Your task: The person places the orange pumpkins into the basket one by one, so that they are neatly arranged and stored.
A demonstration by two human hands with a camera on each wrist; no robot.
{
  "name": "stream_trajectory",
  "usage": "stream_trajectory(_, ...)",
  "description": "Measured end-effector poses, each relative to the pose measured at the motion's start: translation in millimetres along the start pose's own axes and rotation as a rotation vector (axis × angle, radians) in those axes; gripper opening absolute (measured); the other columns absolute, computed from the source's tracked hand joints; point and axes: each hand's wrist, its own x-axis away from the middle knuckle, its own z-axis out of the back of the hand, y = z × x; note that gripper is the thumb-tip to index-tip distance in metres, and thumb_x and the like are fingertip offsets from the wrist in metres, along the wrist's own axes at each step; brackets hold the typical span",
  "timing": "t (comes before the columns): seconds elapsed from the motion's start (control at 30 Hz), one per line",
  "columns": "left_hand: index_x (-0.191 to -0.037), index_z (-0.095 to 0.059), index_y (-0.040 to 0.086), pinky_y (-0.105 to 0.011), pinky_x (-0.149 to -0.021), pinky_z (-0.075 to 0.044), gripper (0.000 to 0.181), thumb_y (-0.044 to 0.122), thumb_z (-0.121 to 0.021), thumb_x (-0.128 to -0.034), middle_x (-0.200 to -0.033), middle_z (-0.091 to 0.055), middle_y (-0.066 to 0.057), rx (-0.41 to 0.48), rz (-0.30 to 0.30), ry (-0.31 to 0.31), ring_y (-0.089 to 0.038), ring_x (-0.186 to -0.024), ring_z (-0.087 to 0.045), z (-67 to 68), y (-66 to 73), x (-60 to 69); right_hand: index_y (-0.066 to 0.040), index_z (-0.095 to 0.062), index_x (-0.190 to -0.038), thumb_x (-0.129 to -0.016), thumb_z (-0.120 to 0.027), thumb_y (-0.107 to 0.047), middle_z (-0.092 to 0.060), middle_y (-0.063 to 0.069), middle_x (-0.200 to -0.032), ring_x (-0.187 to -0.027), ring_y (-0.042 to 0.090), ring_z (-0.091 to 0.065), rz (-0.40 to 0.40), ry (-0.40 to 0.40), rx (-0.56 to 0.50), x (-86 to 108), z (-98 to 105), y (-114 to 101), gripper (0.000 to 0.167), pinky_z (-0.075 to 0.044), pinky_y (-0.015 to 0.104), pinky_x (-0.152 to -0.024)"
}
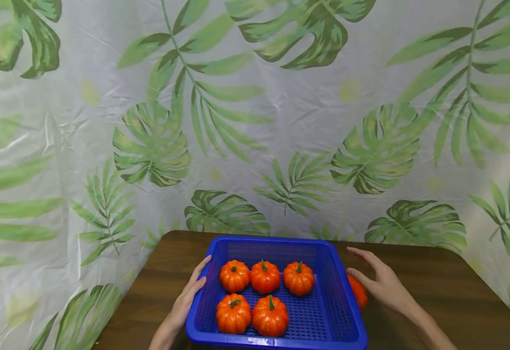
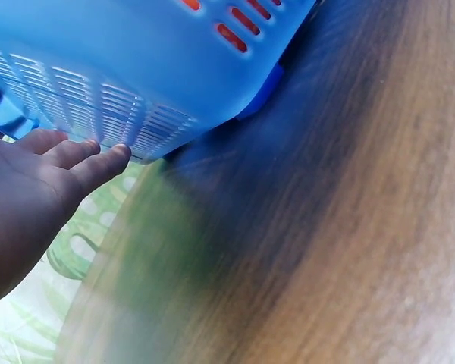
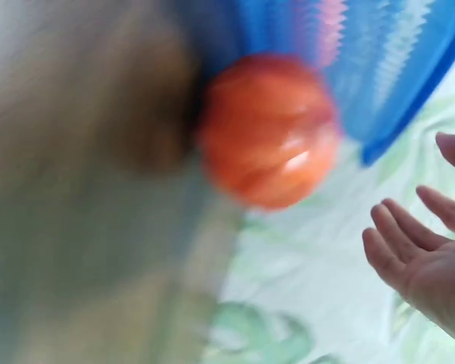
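A blue plastic basket with slotted walls holds several small orange pumpkins, one of them a pumpkin with a green stem. My left hand lies along the basket's left side; in the left wrist view its fairly straight fingers touch the slotted wall. Outside the right wall, another orange pumpkin is partly hidden behind the rim and my right hand. That hand stays apart from the basket, fingers spread and thumb raised. In the right wrist view, the blurred pumpkin is beside the basket, clear of the fingers.
The basket is at the front middle of a dark brown wooden table with rounded back corners. Behind it hangs a pale sheet printed with green leaves. Bare tabletop shows on both sides of the basket.
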Motion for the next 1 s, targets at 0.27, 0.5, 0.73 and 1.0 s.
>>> stream_trajectory(0.27, -0.166, 0.008, 0.013, -0.030, -0.112, -0.044, 0.058, 0.026, -0.019, -0.1156, -0.171, -0.002, -0.009, 0.001, 0.005, -0.004, -0.009, -0.145, -0.042, -0.1, 0.4, 0.3, -0.010, -0.045, -0.156, -0.103, -0.066, -0.023, -0.054, 0.025, -0.148, -0.121, -0.018, -0.047, -0.073, -0.113, -0.152, 27.8, 3.0, 49.7, 0.059, -0.052, 0.020, -0.089)
stream_trajectory(0.5, -0.166, 0.007, 0.012, -0.027, -0.111, -0.044, 0.058, 0.027, -0.019, -0.1156, -0.170, 0.010, -0.021, -0.008, 0.012, 0.015, -0.003, -0.144, -0.042, -0.5, 2.8, 1.3, -0.007, -0.032, -0.162, -0.104, -0.061, -0.014, -0.052, -0.010, -0.151, -0.127, -0.016, -0.048, -0.039, -0.315, -0.361, 38.7, 6.2, 66.2, 0.065, -0.051, 0.017, -0.091)
stream_trajectory(0.73, -0.166, 0.007, 0.013, -0.026, -0.111, -0.044, 0.058, 0.026, -0.018, -0.1156, -0.172, 0.009, -0.017, -0.013, 0.022, 0.010, -0.001, -0.143, -0.041, 0.0, 3.4, 2.1, 0.007, -0.017, -0.162, -0.103, -0.057, 0.001, -0.040, -0.030, -0.155, -0.134, -0.013, -0.046, 0.109, -0.481, -0.545, 37.0, -3.1, 79.2, 0.072, -0.048, 0.015, -0.100)
stream_trajectory(1.0, -0.166, 0.006, 0.013, -0.026, -0.111, -0.044, 0.058, 0.027, -0.019, -0.1157, -0.172, 0.009, -0.017, -0.016, 0.021, 0.012, 0.000, -0.143, -0.041, -0.5, 3.3, 0.7, 0.013, -0.020, -0.158, -0.101, -0.060, 0.004, -0.045, -0.028, -0.152, -0.132, -0.009, -0.051, 0.167, -0.454, -0.549, 33.9, -8.7, 77.8, 0.071, -0.048, 0.015, -0.100)
